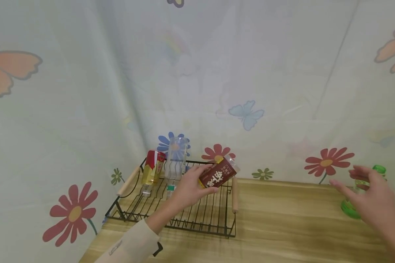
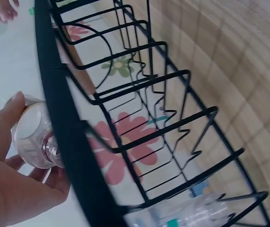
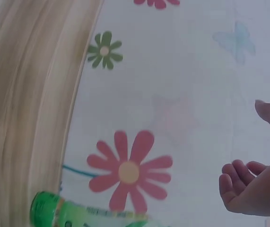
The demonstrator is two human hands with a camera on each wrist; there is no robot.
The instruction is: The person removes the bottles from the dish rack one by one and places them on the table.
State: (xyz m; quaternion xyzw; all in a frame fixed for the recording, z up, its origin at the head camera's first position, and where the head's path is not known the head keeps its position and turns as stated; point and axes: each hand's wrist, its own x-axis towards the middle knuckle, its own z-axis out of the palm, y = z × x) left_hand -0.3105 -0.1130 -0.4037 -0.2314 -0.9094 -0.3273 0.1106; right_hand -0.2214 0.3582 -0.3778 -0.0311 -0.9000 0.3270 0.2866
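Observation:
My left hand point(image 1: 185, 186) grips a clear plastic bottle with a brown label point(image 1: 218, 173), tilted above the right part of the black wire dish rack point(image 2: 66, 104). Thumb and fingers wrap its sides. Within the rack, a bottle with a red and gold label point(image 1: 153, 168) leans upside down beside a clear bottle point(image 1: 176, 162), also neck down. Over at the far right is my right hand point(image 1: 375, 193), fingers loosely bent and holding nothing. It overlaps a green bottle point(image 1: 350, 210) in the head view; the right wrist view has them apart.
Wooden handles point(image 1: 235, 195) rise at both sides of the rack. It stands on a wood-grain table point(image 1: 283, 215), at the left. Behind and to the left hangs a pale curtain point(image 1: 283, 73) printed with flowers and butterflies.

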